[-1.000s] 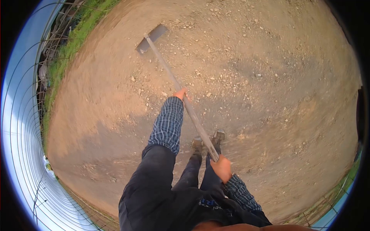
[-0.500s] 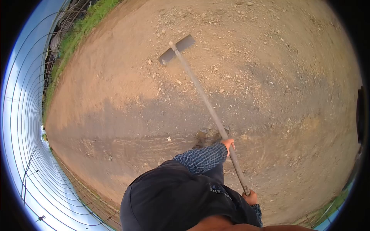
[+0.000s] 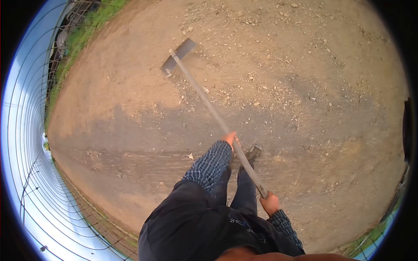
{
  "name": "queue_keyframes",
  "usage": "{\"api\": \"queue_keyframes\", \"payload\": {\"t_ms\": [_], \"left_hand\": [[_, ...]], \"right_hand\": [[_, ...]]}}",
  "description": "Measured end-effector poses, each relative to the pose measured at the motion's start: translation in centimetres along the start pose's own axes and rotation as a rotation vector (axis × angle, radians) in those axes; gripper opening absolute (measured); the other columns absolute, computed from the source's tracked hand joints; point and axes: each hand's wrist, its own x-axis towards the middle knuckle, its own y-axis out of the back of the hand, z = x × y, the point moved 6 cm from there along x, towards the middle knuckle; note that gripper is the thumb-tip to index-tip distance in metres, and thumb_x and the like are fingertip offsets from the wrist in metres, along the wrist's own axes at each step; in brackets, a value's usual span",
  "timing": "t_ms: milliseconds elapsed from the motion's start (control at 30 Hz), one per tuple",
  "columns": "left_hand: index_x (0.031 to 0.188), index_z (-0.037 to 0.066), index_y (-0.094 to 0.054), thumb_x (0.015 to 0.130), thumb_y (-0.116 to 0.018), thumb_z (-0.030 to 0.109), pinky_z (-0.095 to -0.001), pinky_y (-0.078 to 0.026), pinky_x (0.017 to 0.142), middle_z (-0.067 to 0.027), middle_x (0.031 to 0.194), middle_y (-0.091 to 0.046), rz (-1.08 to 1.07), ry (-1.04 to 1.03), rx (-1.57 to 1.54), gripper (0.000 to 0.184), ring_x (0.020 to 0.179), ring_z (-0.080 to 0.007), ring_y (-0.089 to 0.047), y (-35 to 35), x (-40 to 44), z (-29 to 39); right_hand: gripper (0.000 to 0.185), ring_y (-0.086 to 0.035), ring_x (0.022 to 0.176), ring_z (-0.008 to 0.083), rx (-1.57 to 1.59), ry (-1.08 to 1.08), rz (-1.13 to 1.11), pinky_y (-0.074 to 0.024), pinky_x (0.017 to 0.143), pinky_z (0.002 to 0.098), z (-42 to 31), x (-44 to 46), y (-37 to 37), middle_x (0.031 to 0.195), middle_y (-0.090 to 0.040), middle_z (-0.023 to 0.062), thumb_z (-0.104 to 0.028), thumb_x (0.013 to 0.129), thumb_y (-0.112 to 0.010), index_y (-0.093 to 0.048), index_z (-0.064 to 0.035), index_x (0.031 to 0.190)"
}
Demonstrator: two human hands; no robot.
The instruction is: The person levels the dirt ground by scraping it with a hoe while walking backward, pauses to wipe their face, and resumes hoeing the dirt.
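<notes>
A long-handled hoe (image 3: 201,92) with a worn wooden shaft reaches away from me to the upper left. Its wide flat metal blade (image 3: 186,48) rests on or just above the dirt ground. My left hand (image 3: 231,138) is wrapped around the middle part of the shaft, in front of my legs. Close to the near end of the shaft, my right hand (image 3: 270,203) is closed on it, lower and to the right. Loose stones (image 3: 250,85) are scattered on the ground right of the blade.
Bare earth with gravel spreads around me. My shoe (image 3: 254,151) stands just right of the shaft. A hooped metal frame (image 3: 26,108) curves along the left side, with a grass strip (image 3: 89,28) at the upper left.
The hoe's blade has shifted left across the ground. My left hand has moved forward and left with the shaft, and my right hand has come up and slightly left.
</notes>
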Motion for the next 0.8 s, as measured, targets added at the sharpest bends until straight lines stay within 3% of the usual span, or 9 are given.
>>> {"api": "queue_keyframes", "payload": {"t_ms": [67, 100, 200, 367, 467, 600, 633, 733, 800], "left_hand": [[0.066, 0.005, -0.045, 0.076, -0.054, 0.017, -0.0327, -0.041, 0.046, -0.0072, 0.054, -0.044, 0.049, -0.164, 0.003, 0.018, 0.045, -0.0194, -0.043, 1.6, 1.4, 11.6], [0.065, 0.007, -0.041, 0.075, -0.055, 0.010, -0.0319, -0.040, 0.045, -0.0041, 0.051, -0.039, -0.026, -0.232, -0.026, 0.017, 0.045, -0.0158, -0.041, 1.4, -1.5, 16.7], [0.064, 0.007, -0.042, 0.076, -0.053, 0.008, -0.0291, -0.039, 0.046, -0.0039, 0.054, -0.041, 0.013, -0.233, 0.001, 0.017, 0.046, -0.0140, -0.040, 3.1, -2.7, 23.5], [0.065, 0.005, -0.043, 0.078, -0.051, 0.008, -0.0315, -0.040, 0.052, -0.0055, 0.055, -0.041, 0.065, -0.239, 0.007, 0.016, 0.053, -0.0169, -0.042, 3.6, -5.9, 12.8], [0.065, 0.003, -0.045, 0.077, -0.055, 0.011, -0.0351, -0.041, 0.053, -0.0093, 0.057, -0.044, 0.013, 0.064, -0.193, 0.018, 0.053, -0.0203, -0.045, 2.7, -7.3, 0.3], [0.061, 0.005, -0.045, 0.073, -0.055, 0.017, -0.0352, -0.041, 0.057, -0.0098, 0.059, -0.047, -0.113, 0.320, -0.050, 0.019, 0.056, -0.0222, -0.048, 0.5, -11.4, -14.8], [0.065, 0.007, -0.046, 0.072, -0.058, 0.010, -0.0372, -0.042, 0.058, -0.0086, 0.063, -0.047, -0.095, 0.406, -0.115, 0.014, 0.057, -0.0212, -0.046, 0.0, -13.1, -17.6], [0.067, 0.006, -0.047, 0.073, -0.057, 0.009, -0.0373, -0.042, 0.058, -0.0088, 0.064, -0.047, -0.048, 0.469, -0.103, 0.012, 0.057, -0.0212, -0.046, -0.6, -16.4, -21.5], [0.069, 0.006, -0.046, 0.074, -0.056, 0.007, -0.0372, -0.042, 0.057, -0.0089, 0.065, -0.047, -0.014, 0.602, -0.131, 0.012, 0.057, -0.0210, -0.046, -0.4, -16.5, -22.4]], "right_hand": [[0.028, -0.057, 0.072, 0.0379, 0.132, 0.109, 0.112, -0.0458, 0.062, 0.0415, -9.8, 3.1, 0.5, 0.072, -0.057, 0.0239, -0.024, 0.066, -0.062, -0.056, 0.0012, 0.078], [0.029, -0.056, 0.072, 0.0380, 0.177, 0.230, 0.113, -0.0455, 0.061, 0.0415, -13.7, 4.2, 1.0, 0.072, -0.057, 0.0234, -0.024, 0.066, -0.063, -0.056, 0.0013, 0.078], [0.029, -0.057, 0.072, 0.0375, 0.207, 0.294, 0.102, -0.0456, 0.064, 0.0410, -18.5, 4.4, 1.7, 0.073, -0.058, 0.0231, -0.025, 0.067, -0.062, -0.056, 0.0006, 0.079], [0.031, -0.057, 0.073, 0.0361, 0.203, 0.260, 0.028, -0.0456, 0.064, 0.0401, -9.0, 2.1, 0.4, 0.074, -0.058, 0.0213, -0.026, 0.065, -0.063, -0.058, 0.0000, 0.082], [0.029, -0.059, 0.072, 0.0342, 0.036, 0.100, -0.041, -0.0457, 0.063, 0.0390, 1.1, -2.0, 0.1, 0.073, -0.059, 0.0198, -0.024, 0.065, -0.061, -0.059, -0.0017, 0.083], [0.023, -0.059, 0.067, 0.0319, -0.092, -0.134, -0.095, -0.0462, 0.059, 0.0359, 11.4, -11.2, 3.6, 0.069, -0.059, 0.0188, -0.021, 0.064, -0.062, -0.059, -0.0012, 0.076], [0.022, -0.059, 0.065, 0.0310, -0.102, -0.182, -0.089, -0.0464, 0.058, 0.0351, 13.2, -13.4, 4.7, 0.067, -0.058, 0.0181, -0.020, 0.063, -0.062, -0.059, -0.0014, 0.075], [0.023, -0.059, 0.062, 0.0296, -0.174, -0.118, -0.037, -0.0466, 0.058, 0.0350, 15.2, -17.2, 7.0, 0.064, -0.058, 0.0169, -0.020, 0.062, -0.064, -0.059, -0.0020, 0.074], [0.023, -0.059, 0.062, 0.0290, -0.176, -0.274, -0.089, -0.0466, 0.059, 0.0350, 16.2, -17.5, 6.8, 0.064, -0.058, 0.0163, -0.020, 0.060, -0.064, -0.059, -0.0017, 0.074]]}}
